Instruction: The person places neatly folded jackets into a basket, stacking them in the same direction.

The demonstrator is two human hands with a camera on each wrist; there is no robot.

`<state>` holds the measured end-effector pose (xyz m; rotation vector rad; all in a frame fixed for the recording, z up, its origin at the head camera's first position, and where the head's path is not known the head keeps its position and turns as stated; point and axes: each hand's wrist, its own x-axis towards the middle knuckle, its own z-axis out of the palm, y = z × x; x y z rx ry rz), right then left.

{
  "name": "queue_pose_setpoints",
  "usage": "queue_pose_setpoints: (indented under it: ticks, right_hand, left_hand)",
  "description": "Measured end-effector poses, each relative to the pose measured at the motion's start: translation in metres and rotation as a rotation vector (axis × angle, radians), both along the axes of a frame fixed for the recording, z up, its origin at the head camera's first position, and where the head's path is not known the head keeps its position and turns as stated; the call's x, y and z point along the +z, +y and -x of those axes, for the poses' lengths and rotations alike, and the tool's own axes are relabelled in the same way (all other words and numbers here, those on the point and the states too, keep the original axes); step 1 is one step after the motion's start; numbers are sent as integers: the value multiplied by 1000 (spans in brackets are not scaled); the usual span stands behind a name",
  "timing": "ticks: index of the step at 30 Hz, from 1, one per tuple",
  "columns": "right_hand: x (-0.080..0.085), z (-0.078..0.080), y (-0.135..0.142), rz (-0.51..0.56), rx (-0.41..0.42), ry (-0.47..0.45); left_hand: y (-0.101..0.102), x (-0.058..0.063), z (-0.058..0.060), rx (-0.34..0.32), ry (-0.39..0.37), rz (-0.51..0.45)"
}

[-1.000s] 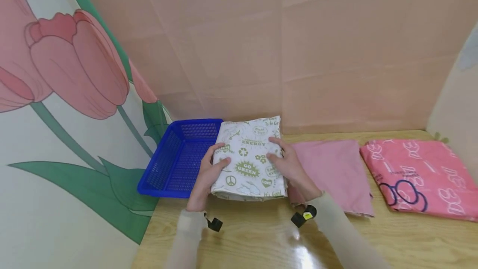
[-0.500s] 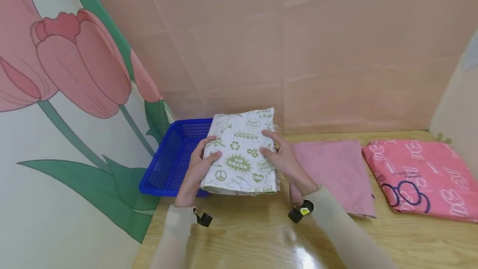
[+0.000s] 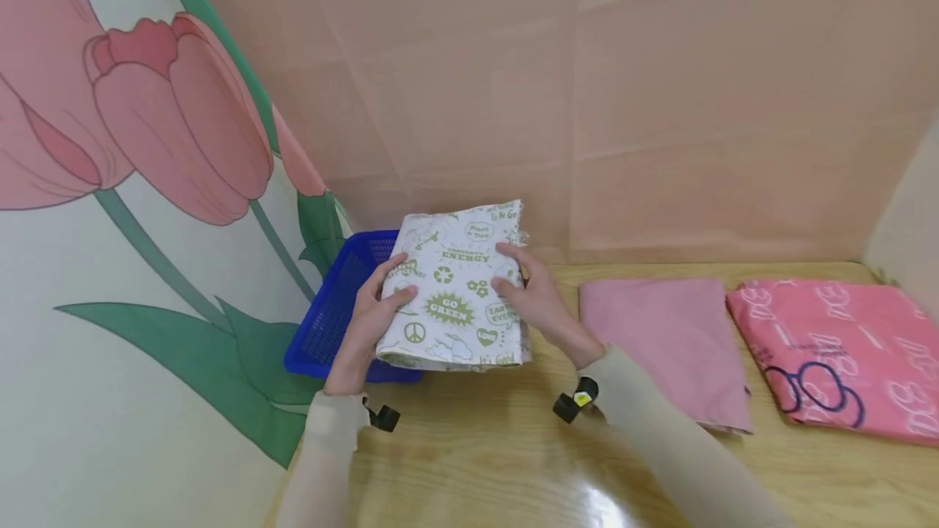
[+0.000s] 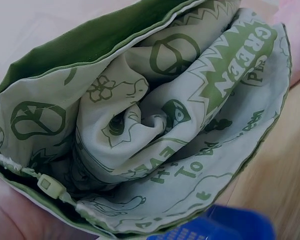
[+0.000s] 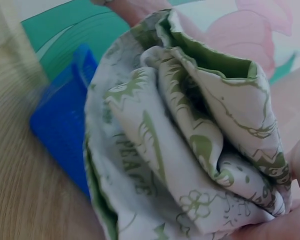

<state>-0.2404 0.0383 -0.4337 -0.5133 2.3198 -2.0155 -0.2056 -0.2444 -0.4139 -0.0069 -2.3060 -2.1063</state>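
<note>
A folded white cloth (image 3: 451,283) with green lettering and a peace sign is held up by both hands in the head view. My left hand (image 3: 370,316) grips its left edge, thumb and a finger lying on the top face. On the opposite edge, my right hand (image 3: 546,304) grips it the same way. The cloth overlaps the right part of a blue plastic basket (image 3: 317,336). From the left wrist, the cloth's rolled inner layers show, along with a green lining (image 4: 90,42) and a small green zip pull (image 4: 51,186).
On the wooden table (image 3: 469,446), a plain dusty-pink folded cloth (image 3: 660,341) lies right of my hands. Farther right is a bright pink folded cloth (image 3: 844,357) with white print and dark blue bow outline. A tulip-painted wall (image 3: 191,129) borders the left side.
Both hands have carried the folded white cloth left and slightly upward, so it covers more of the basket. The head view has shifted a little; the grip looks the same.
</note>
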Motion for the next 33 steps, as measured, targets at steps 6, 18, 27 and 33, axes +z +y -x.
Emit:
queue_pose_setpoints:
  ticks: [6, 18, 27, 33]
  right_hand:
    - [0, 12, -19, 11, 55, 107]
    - [7, 23, -67, 0, 123, 95]
    - [18, 31, -88, -42, 142, 108]
    - [20, 39, -100, -41, 172, 73]
  left_hand:
    - [-21, 1, 4, -9, 10, 27]
    - [-69, -8, 7, -13, -37, 51]
    - [-92, -5, 17, 25, -38, -35]
    - [-104, 1, 22, 37, -57, -78]
